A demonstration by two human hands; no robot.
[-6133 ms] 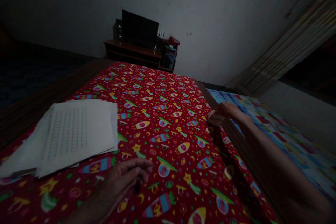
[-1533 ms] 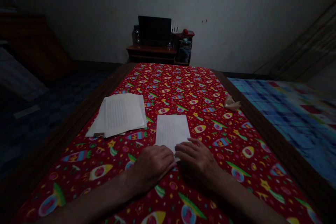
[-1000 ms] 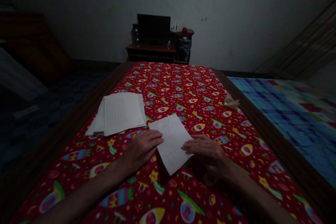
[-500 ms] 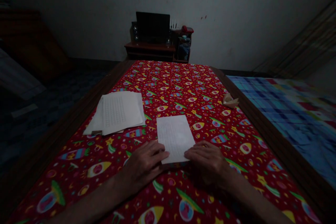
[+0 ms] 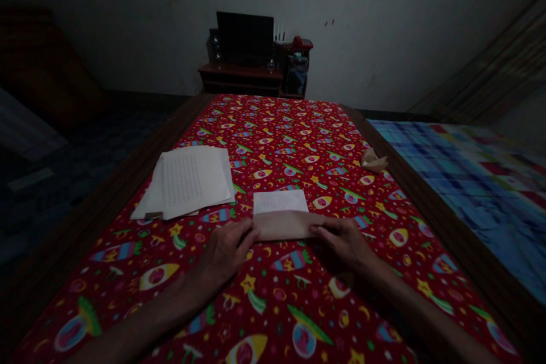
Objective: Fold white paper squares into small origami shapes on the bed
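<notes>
A sheet of paper [image 5: 281,225] lies in front of me on a red patterned cloth, its near part lifted and folded over toward the far edge. The turned-up side looks brownish and shaded, while a white printed strip shows beyond it. My left hand [image 5: 230,244] pinches the left end of the fold between thumb and fingers. At the right end, my right hand [image 5: 343,238] grips the same fold in a pinch. To the left rests a stack of papers [image 5: 191,182], the top one carrying a printed grid.
The red cloth [image 5: 294,142] covers a dark wooden table [image 5: 409,193]. A folded brown paper piece [image 5: 374,161] sits near its right edge. Beyond stand a monitor [image 5: 245,38] and a red telephone [image 5: 302,42]. Blue checked bedding [image 5: 426,159] lies at right.
The sheet lay flat with its white side up; now its near part is folded over away from me. Both hands moved forward with that edge.
</notes>
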